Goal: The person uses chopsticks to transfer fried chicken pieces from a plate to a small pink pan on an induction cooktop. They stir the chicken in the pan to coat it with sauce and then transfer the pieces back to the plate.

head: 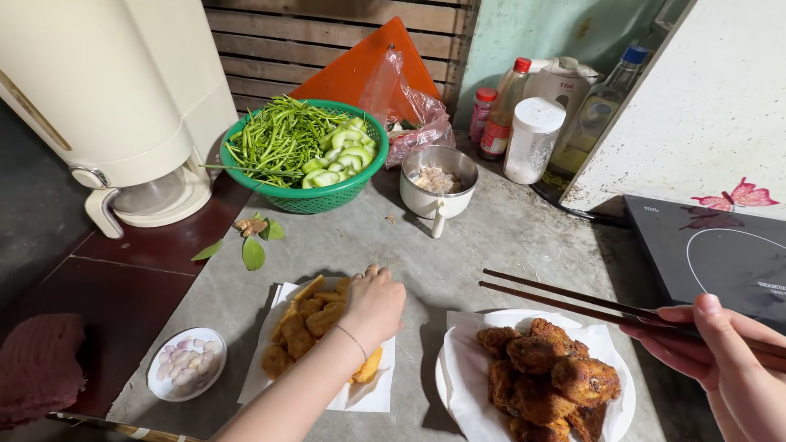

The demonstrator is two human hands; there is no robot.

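Observation:
My left hand [374,304] rests over a pile of golden fried pieces [304,326] on white paper [360,397], its fingers curled down among them; whether it grips a piece is hidden. My right hand [720,356] holds a pair of dark brown chopsticks [565,299] whose tips point left, above a white plate [622,401] lined with paper and heaped with dark fried chicken pieces [544,372].
A green basket [315,200] of greens and sliced vegetables stands behind, beside a metal cup [438,180] with chopped bits. A small dish of peeled shallots [187,362] sits front left. Bottles and jars [524,115] line the back; a black induction hob [720,254] lies at right, a cream appliance [123,106] at left.

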